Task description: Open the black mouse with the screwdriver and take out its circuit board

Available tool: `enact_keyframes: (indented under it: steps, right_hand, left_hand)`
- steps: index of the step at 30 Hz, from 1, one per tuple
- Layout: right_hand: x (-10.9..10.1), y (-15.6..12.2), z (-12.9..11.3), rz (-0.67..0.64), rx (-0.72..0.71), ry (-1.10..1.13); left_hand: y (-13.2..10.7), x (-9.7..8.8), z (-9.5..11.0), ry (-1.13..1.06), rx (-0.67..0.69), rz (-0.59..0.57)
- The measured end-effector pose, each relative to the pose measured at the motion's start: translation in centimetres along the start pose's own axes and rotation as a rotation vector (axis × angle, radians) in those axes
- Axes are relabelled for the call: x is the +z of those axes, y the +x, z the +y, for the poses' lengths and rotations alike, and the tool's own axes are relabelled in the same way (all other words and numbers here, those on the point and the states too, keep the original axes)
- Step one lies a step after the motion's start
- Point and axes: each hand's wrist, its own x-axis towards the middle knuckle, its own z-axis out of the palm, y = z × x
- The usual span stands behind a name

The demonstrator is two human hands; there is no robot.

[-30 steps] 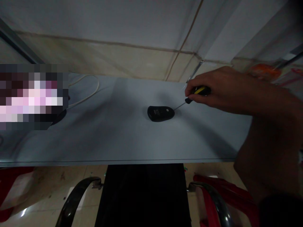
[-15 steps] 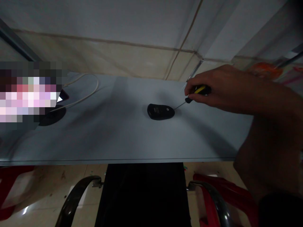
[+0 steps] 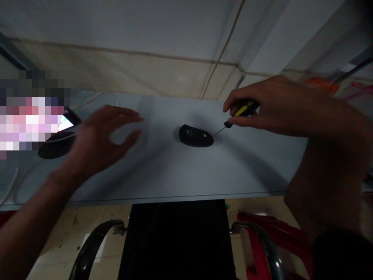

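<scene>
A black computer mouse (image 3: 196, 136) lies in the middle of the grey table (image 3: 175, 175), its printed underside facing up with a small pale round spot near the right end. My right hand (image 3: 256, 105) grips a screwdriver (image 3: 243, 109) by its black and yellow handle. The thin metal shaft slants down to the left, and its tip meets the right end of the mouse. Left of the mouse, my left hand (image 3: 107, 136) hovers over the table with thumb and fingers apart, holding nothing.
At the left lie a dark round object (image 3: 55, 146), a lit screen (image 3: 65, 121) and a white cable (image 3: 100, 94). A tiled wall (image 3: 131, 72) runs along the table's back. A black chair (image 3: 177, 241) with metal armrests and a red stool (image 3: 279, 237) stand in front.
My left hand has come into view from the left, reaching toward the mouse. The mouse has turned slightly, its right end nearer me. The screwdriver tip stays at that end.
</scene>
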Motion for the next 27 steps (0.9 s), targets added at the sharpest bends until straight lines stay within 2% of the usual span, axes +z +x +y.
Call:
enact_keyframes:
  steps: [4,7,9,12,14,20,25,27]
  right_hand:
    - [0.2,0.0,0.5,0.038,-0.011,0.023]
    - [0.5,0.1,0.7,0.04,-0.037,0.049]
    - [0.7,0.2,0.6,0.028,-0.045,0.079]
    - [0.6,0.5,0.5,0.026,0.013,0.077]
    - [0.4,0.5,0.5,0.024,0.031,0.074]
    - [0.2,-0.2,0.9,0.049,-0.079,0.062]
    - [0.4,-0.2,0.4,0.081,-0.003,0.001]
    - [0.4,-0.2,0.3,0.103,-0.071,0.042]
  left_hand:
    - [4.6,5.6,5.9,-0.025,0.262,-0.159]
    - [7.7,8.8,8.1,-0.012,0.36,-0.243]
    - [8.7,10.2,8.2,0.006,0.398,-0.28]
    - [8.7,11.3,7.4,-0.008,0.438,-0.284]
    - [8.2,11.7,6.9,-0.018,0.437,-0.246]
    - [7.2,12.4,6.2,-0.116,0.43,-0.144]
    - [7.0,12.9,5.8,-0.144,0.459,-0.106]
    - [6.9,12.9,5.8,-0.125,0.475,-0.096]
